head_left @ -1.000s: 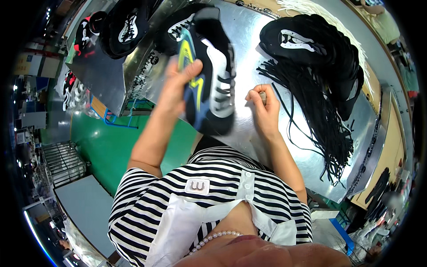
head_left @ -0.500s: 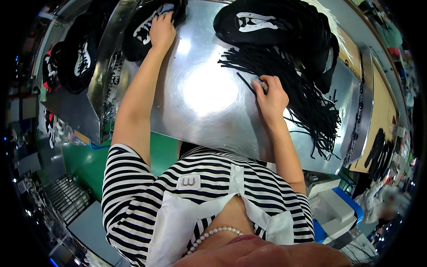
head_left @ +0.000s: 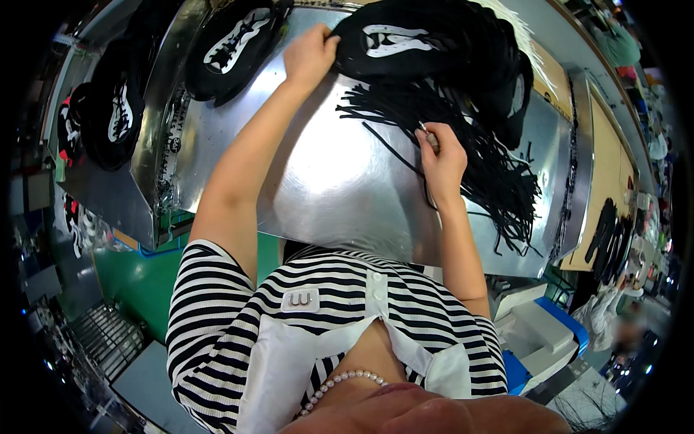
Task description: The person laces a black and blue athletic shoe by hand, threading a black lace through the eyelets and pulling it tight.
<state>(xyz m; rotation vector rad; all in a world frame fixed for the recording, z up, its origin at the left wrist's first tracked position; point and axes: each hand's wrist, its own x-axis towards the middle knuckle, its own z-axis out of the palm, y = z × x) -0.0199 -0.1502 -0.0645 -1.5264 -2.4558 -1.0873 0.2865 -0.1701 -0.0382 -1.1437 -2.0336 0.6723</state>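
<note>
My left hand [head_left: 311, 56] reaches to the far side of the metal table, its fingers closed at the left edge of a black shoe upper [head_left: 347, 54] with a white eyelet panel. That upper lies at the front of a stack of similar black ones. My right hand [head_left: 443, 155] is closed round a small slim tool with a metal tip [head_left: 431, 137]; its exact kind is hard to make out. Beside and beneath that hand spreads a bundle of black shoelaces [head_left: 491, 173], one lace lying apart to its left. Another black upper [head_left: 233, 54] with a white panel lies at the far left.
The shiny metal table [head_left: 318, 195] has a raised metal edge on its left. Beyond it more black uppers [head_left: 112, 116] sit on a side surface. At right are a cardboard-coloured board [head_left: 603, 166] with black strips and a white and blue bin [head_left: 542, 333].
My left hand has left the far-left upper and moved right to the edge of the stacked uppers. My right hand stays near the laces with the small tool, turned slightly.
</note>
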